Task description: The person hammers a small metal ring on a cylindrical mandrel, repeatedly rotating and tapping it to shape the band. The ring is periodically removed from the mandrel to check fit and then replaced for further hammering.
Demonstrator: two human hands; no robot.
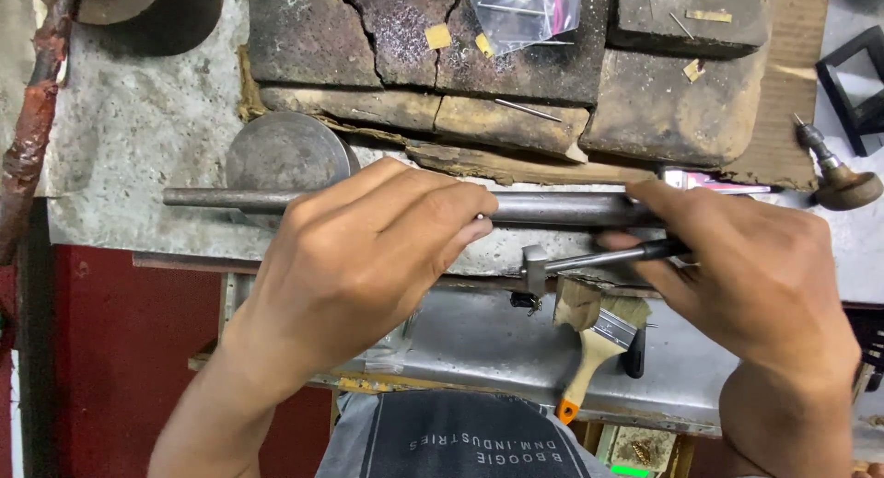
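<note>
Far across the desk [138, 137] lie dark, cracked blocks [414, 36] with scorched tops. On them rests a clear plastic bag [525, 13], with small yellow metal scraps [438, 37] just beside it and a thin wire rod [527, 110] near the front edge of one block. At the far left stands a rusty, reddish pipe [32, 119]. A round grey metal disc [285, 156] sits on the pale concrete surface. At the right edge lies a wooden-handled tool [843, 185] with a round knob. Near the front, a paintbrush [594, 354] with a pale wooden handle and orange tip rests on a metal tray [479, 340]. A red panel [120, 349] shows below at left.
</note>
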